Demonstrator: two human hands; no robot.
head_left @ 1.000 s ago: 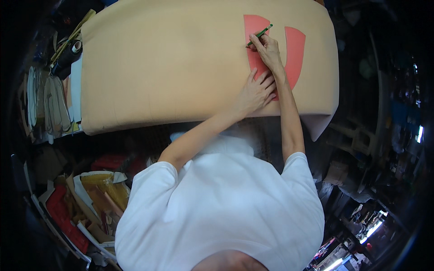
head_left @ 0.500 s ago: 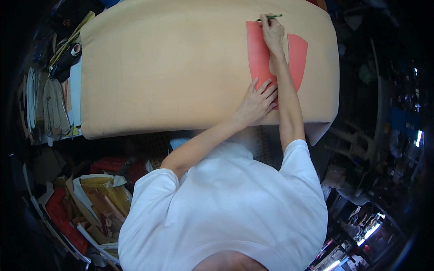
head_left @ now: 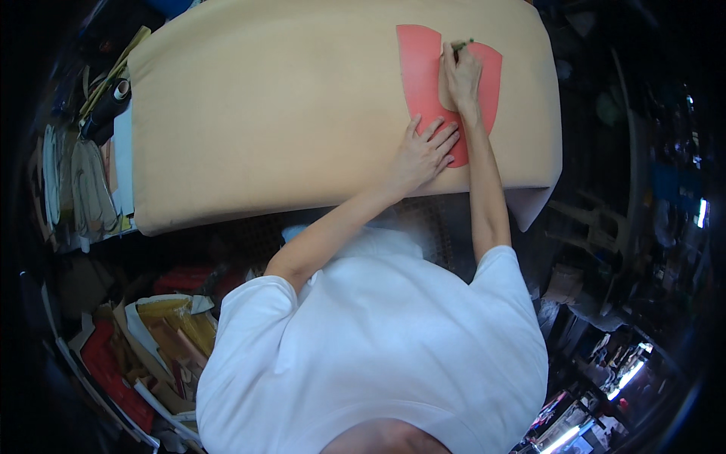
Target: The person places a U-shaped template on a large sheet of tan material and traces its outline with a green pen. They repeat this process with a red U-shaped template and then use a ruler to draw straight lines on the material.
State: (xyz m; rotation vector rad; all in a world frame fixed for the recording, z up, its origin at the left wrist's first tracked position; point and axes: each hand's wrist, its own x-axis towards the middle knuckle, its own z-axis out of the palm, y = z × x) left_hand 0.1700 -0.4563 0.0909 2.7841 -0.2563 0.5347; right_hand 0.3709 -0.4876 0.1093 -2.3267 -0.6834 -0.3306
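Left hand [head_left: 425,157] on red piece [head_left: 421,72]

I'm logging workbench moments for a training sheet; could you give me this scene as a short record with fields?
Left hand: the left hand lies with fingers spread on the lower part of the red piece
Right hand: the right hand grips a green pencil between the red piece's two arms
Pencil tip: too small to tell
Piece shape: like a U, rounded end toward the person
Surface: tan sheet under the red piece
Far left: black roll
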